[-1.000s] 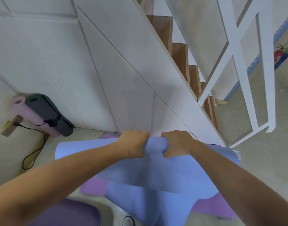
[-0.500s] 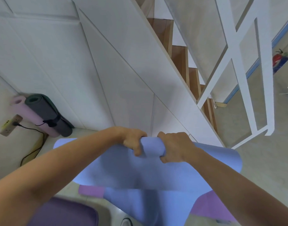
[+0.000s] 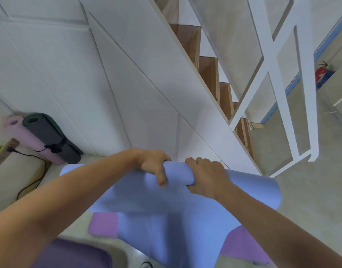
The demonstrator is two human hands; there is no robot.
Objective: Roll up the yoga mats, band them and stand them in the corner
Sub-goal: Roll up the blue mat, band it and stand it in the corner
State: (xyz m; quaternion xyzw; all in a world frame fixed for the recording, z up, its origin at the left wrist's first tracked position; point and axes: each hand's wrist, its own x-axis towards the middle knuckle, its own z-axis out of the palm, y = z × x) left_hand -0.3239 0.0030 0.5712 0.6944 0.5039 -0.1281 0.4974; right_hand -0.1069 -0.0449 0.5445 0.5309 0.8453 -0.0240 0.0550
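Mat [image 3: 177, 206] gripped between both hands [image 3: 182, 171]

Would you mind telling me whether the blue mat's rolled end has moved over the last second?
Yes. The blue mat has lifted and come toward the person, away from the white stair panel.
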